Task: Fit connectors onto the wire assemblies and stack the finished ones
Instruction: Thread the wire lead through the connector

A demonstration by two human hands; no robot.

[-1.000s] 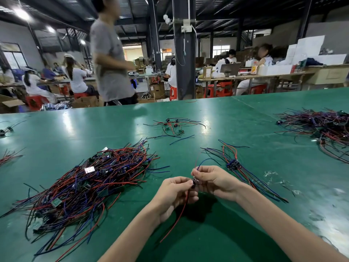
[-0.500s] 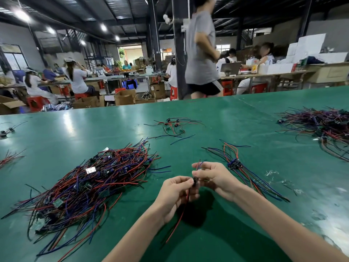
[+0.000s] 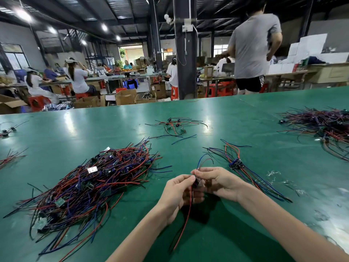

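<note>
Head view, nearest first: both hands are in the same spot and grip as a second ago. The left hand [image 3: 179,193] is curled, thumb and forefinger pinching the thin red, blue and black wire assembly [image 3: 186,220] right at its small dark plastic connector [image 3: 196,184]. The right hand [image 3: 217,181] is curled too, pinching the wire assembly just above that. It's all held just over the glossy green table [image 3: 113,125], front centre, with the red tail hanging toward me. What's changed is that the free blue and red ends now arc up clear of the right fingers, so I judge the connector is still being worked on, not seated. Nothing has been added to the short stack of finished assemblies with blue-black connectors [image 3: 236,164] just beyond the right hand. The big loose heap of red, blue and black wires [image 3: 90,186] on the left looks untouched. At the far side, the person in a grey T-shirt [image 3: 253,44] has walked left to right behind the table. I can't see much of the connector: it's mostly under the fingertips and blurred, so its seating is unknown. The tangled wire pile at far right [image 3: 330,125] is cut off by the frame edge.
</note>
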